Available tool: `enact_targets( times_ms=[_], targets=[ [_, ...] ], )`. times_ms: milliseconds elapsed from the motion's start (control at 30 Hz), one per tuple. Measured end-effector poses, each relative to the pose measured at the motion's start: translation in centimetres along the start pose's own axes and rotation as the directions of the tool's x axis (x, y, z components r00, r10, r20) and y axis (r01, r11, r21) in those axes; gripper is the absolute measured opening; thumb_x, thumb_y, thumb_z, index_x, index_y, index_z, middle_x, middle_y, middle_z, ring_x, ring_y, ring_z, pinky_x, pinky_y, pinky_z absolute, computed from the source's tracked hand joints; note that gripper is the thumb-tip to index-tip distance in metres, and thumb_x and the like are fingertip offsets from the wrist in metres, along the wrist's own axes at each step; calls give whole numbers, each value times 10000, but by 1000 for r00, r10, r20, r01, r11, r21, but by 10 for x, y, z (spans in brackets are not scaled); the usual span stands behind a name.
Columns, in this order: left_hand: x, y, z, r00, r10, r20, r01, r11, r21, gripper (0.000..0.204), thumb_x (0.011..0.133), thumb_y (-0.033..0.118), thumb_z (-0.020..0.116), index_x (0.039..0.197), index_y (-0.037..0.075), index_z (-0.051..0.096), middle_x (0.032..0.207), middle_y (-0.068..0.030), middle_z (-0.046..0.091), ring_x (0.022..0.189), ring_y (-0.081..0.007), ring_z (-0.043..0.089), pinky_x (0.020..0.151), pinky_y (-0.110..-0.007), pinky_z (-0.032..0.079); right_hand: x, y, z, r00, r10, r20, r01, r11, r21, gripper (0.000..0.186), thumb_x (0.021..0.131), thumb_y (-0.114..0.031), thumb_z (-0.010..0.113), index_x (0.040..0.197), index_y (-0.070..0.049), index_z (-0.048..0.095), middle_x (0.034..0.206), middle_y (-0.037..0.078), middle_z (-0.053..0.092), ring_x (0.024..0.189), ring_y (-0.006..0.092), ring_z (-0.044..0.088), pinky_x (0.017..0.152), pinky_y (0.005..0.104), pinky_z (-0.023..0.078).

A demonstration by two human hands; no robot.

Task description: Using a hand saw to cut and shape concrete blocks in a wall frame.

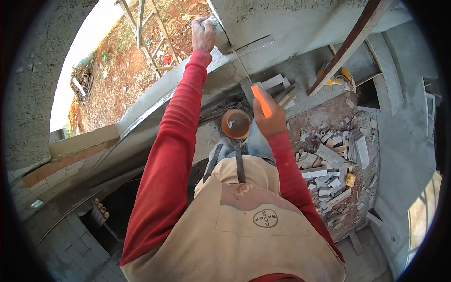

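My left hand (203, 34) is up at the top of the opening, its dusty fingers curled over a grey cement block or wall edge (220, 35). My right hand (270, 113) is closed round the orange handle of a long, thin-bladed tool (242, 63), seen almost edge-on, whose blade runs up to the grey edge beside my left hand. A straight groove or strip (253, 44) runs right from there along the wall. Below my hands a round orange-brown container (236, 123) sits between my legs, with something dark inside.
Through the arched opening are red soil (108, 75) and a timber frame (149, 37). A wooden post (347, 42) slants at the upper right, near a yellow bag (345, 75). Broken blocks and rubble (336, 164) lie below right. A dark opening (103, 221) is at lower left.
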State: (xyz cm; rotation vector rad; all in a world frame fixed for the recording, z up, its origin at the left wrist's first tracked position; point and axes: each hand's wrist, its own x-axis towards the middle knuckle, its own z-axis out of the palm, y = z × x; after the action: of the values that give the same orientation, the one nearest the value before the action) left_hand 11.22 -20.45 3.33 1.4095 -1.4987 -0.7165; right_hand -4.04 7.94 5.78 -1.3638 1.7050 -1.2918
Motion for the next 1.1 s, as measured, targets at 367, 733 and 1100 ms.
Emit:
enact_targets(
  times_ms=[367, 733, 1100],
  targets=[
    [3, 0, 11, 1000, 8, 8, -8, 1000, -3, 358, 955, 305, 497, 1160, 15, 544, 1089, -205, 628, 1000, -304, 628, 897, -397, 474, 56, 20, 36, 1000, 4, -31, -4, 1000, -17, 371, 920, -197, 610, 1262, -54, 619, 1077, 225, 695, 931, 407, 683, 793, 395, 568],
    [-5, 9, -4, 998, 14, -54, -8, 995, 103, 355, 951, 338, 493, 1151, 51, 548, 1092, -200, 629, 993, -354, 633, 883, -430, 474, -68, 12, -38, 996, -51, 73, 56, 996, -67, 396, 931, -127, 597, 1312, -22, 582, 1227, 189, 662, 1082, 310, 679, 860, 371, 564],
    [-6, -5, -3, 998, -26, -57, 28, 999, 42, 350, 943, 329, 502, 1137, 44, 563, 1057, -205, 647, 985, -329, 639, 887, -420, 479, -59, -7, -30, 998, 14, 59, -9, 996, -90, 397, 920, -158, 622, 1301, -48, 601, 1208, 208, 661, 1067, 334, 675, 862, 376, 560]
  ],
)
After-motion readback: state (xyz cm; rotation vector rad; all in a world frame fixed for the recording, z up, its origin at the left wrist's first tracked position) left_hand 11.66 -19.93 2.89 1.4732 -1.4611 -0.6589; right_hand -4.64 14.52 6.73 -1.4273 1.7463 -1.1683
